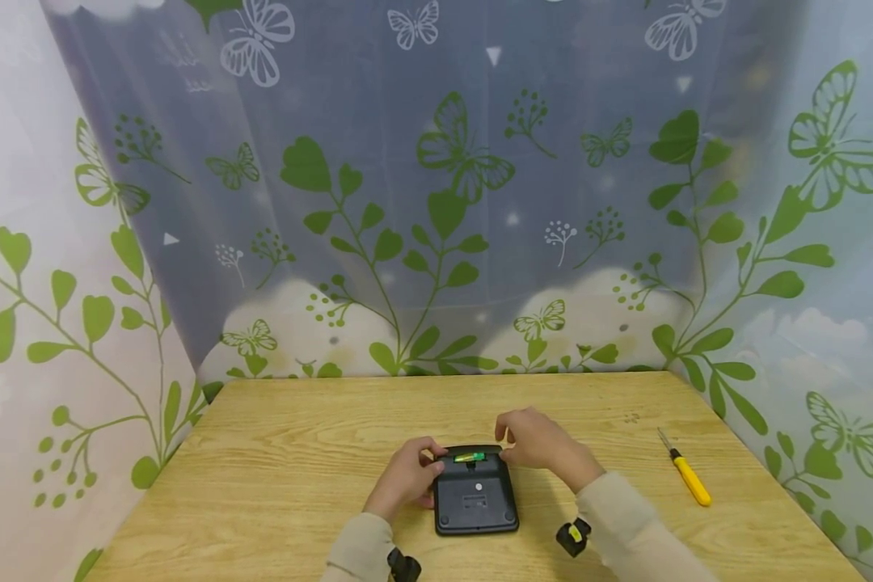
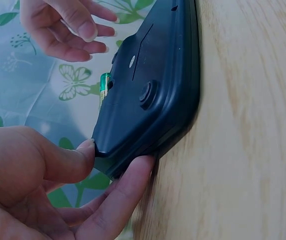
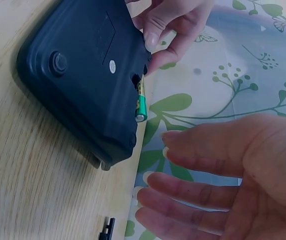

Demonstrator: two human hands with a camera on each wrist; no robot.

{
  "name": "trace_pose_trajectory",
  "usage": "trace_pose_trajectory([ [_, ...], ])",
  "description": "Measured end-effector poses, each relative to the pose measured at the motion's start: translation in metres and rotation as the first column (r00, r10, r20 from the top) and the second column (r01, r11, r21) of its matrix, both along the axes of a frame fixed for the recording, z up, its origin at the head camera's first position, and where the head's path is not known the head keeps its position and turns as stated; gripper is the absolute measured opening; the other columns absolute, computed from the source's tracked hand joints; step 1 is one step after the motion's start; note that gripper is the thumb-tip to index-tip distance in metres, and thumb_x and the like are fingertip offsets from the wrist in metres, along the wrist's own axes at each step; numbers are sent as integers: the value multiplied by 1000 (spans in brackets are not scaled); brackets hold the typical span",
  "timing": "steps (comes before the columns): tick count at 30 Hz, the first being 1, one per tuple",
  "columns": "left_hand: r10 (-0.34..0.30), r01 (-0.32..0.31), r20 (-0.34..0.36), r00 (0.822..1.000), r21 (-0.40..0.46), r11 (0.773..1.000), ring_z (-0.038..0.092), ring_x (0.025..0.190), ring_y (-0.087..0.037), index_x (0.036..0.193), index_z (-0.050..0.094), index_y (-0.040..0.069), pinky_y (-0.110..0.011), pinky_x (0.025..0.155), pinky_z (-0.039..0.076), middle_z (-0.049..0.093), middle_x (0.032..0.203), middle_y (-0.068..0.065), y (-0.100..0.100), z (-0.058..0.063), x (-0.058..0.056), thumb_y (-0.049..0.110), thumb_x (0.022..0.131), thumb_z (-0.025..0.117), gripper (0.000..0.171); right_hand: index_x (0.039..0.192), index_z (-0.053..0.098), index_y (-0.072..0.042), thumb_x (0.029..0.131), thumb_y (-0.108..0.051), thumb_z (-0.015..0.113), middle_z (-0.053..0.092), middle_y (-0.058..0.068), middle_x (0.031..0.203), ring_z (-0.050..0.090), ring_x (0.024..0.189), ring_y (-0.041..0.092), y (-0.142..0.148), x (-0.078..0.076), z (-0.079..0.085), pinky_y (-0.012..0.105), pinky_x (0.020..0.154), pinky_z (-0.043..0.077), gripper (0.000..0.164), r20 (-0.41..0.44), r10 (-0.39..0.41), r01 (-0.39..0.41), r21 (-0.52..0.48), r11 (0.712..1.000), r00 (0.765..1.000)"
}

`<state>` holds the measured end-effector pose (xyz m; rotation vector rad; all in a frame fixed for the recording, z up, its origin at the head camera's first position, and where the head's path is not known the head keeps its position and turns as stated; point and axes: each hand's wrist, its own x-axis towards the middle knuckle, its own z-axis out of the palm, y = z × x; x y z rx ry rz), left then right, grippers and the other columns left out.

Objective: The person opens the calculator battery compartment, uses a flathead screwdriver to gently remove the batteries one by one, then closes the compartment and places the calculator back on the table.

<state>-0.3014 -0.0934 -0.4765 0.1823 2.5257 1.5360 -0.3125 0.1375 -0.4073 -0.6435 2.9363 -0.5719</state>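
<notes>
A black calculator-like device (image 1: 476, 511) lies face down on the wooden table, its underside with round rubber feet showing. In its uncovered battery slot sits a green and gold battery (image 1: 469, 457), one end sticking up in the right wrist view. My left hand (image 1: 407, 473) grips the device's far left corner, thumb on the underside and fingers beneath the edge. My right hand (image 1: 541, 440) hovers by the far right corner; in the right wrist view its fingers are relaxed and apart from the battery, holding nothing.
A screwdriver (image 1: 687, 475) with a yellow handle lies to the right on the table. In the right wrist view a small black plastic piece (image 3: 107, 229) rests on the tabletop beyond the device. A leaf-and-butterfly patterned curtain (image 1: 407, 242) hangs behind the table's far edge.
</notes>
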Motion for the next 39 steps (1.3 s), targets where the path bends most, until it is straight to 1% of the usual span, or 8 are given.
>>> trace_pose_trajectory([
  [10, -6, 6, 7, 1000, 5, 1000, 65, 70, -21, 118, 66, 6, -32, 48, 60, 67, 101, -14, -1, 1, 1, 5, 103, 61, 17, 99, 70, -4, 87, -4, 81, 69, 14, 95, 64, 85, 26, -12, -4, -5, 48, 76, 58, 16, -8, 25, -25, 6, 1000, 1000],
  [17, -8, 8, -3, 1000, 3, 1000, 65, 69, -20, 117, 66, 5, -32, 48, 61, 67, 98, -14, -1, 0, -1, 4, 102, 62, 16, 98, 71, -5, 87, -2, 80, 67, 11, 92, 63, 85, 25, -21, -7, -5, 46, 75, 57, 15, -3, 52, -52, 10, 999, 999],
  [20, -12, 12, -2, 1000, 5, 1000, 65, 68, -21, 116, 66, 5, -32, 48, 61, 68, 97, -14, -1, -1, -2, 4, 102, 62, 15, 98, 71, -4, 86, -1, 80, 68, 12, 92, 63, 83, 25, -24, -9, -7, 46, 74, 57, 16, -13, 71, -71, 7, 997, 997],
  [25, -16, 16, 4, 1000, 8, 1000, 65, 70, -20, 116, 66, 6, -32, 49, 61, 68, 98, -14, -1, -1, -3, 4, 102, 62, 15, 100, 71, -3, 85, 0, 81, 70, 15, 97, 64, 85, 26, -28, -13, -9, 47, 76, 58, 18, -19, 97, -97, 11, 995, 995],
  [30, -20, 20, -3, 1000, 9, 1000, 65, 70, -20, 116, 66, 6, -32, 49, 61, 68, 96, -14, -1, -2, -3, 4, 101, 62, 15, 100, 72, -5, 86, -1, 81, 70, 12, 98, 64, 87, 24, -35, -15, -8, 44, 76, 58, 17, -7, 101, -101, 57, 993, 995],
  [39, -17, 17, -4, 1000, 6, 1000, 64, 69, -21, 115, 66, 6, -32, 48, 61, 67, 95, -13, -1, -2, -3, 3, 101, 62, 15, 99, 75, -8, 86, -3, 81, 71, 7, 96, 64, 85, 21, -47, -16, -8, 41, 76, 59, 15, -18, 115, -112, 143, 983, 993],
])
